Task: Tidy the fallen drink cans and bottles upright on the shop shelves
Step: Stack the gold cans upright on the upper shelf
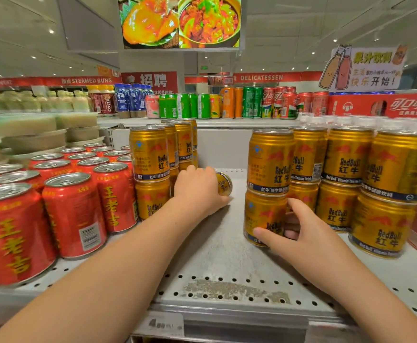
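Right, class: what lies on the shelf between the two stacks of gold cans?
The head view shows one fallen gold can on its side, gripped by the left hand; the rest of the shelf there is bare.

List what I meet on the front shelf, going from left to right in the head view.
red cans → left stack of gold cans → left hand → fallen gold can, which that hand holds → lower gold can, gripped by the right hand → further gold can stacks

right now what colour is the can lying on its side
The fallen can is gold, head view.
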